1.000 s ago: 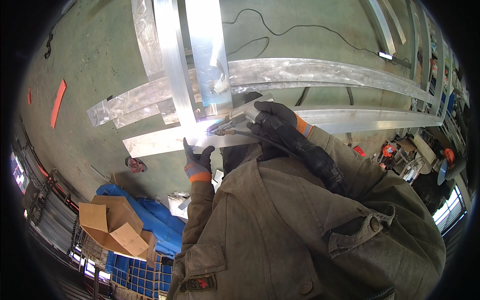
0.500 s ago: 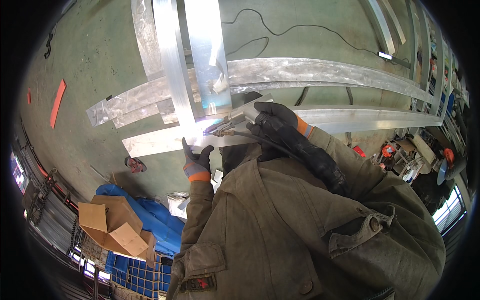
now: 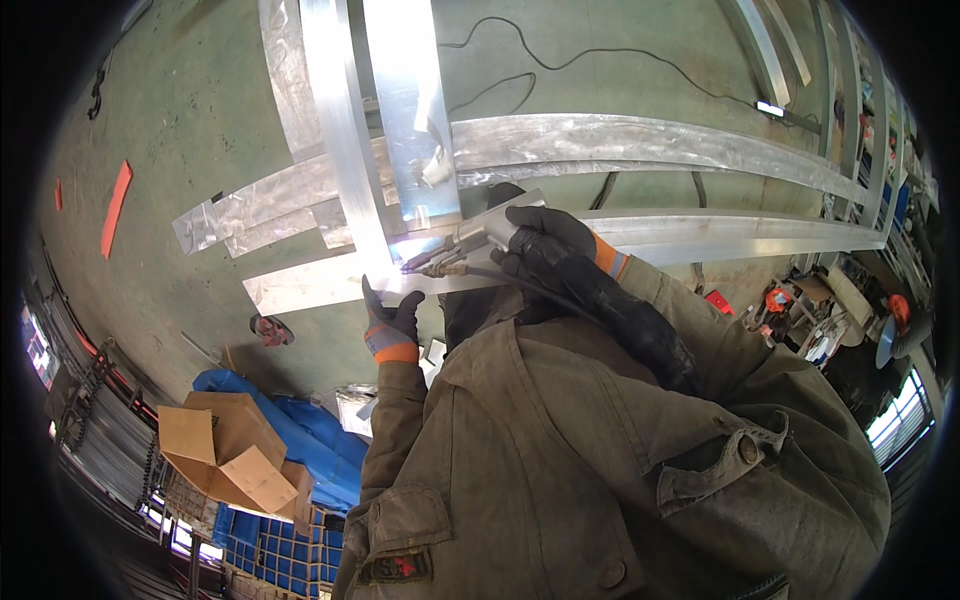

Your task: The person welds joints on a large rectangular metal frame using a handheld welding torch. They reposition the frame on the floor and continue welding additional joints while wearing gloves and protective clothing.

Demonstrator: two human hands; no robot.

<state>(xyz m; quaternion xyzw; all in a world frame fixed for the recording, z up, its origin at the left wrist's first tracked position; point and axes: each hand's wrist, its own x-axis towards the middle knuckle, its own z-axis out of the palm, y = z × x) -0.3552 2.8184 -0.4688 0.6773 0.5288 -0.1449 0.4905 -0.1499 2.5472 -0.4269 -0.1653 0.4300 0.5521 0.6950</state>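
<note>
My right hand (image 3: 556, 232), in a dark glove with an orange cuff, is wrapped round the grip of a welding torch (image 3: 484, 234). A hose in a black sleeve (image 3: 610, 308) runs back from the torch along my right forearm. At the torch tip a bright arc glows where a lengthwise silvery metal beam (image 3: 343, 140) meets a crosswise one (image 3: 302, 287). Just below that spot my left hand (image 3: 393, 325), gloved with an orange cuff, rests at the near edge of the crosswise beam. Its thumb and forefinger are spread apart, with nothing seen between them.
A wide metal bar (image 3: 405, 100) lies beside the lengthwise beam, across another long beam (image 3: 640, 140). A black cable (image 3: 600, 52) trails over the green floor. At lower left are a cardboard box (image 3: 235, 440) and blue sheeting (image 3: 325, 455); tools (image 3: 800, 310) clutter the right.
The torch tip and arc have shifted slightly left along the joint. My left hand stays at nearly the same place on the beam's edge.
</note>
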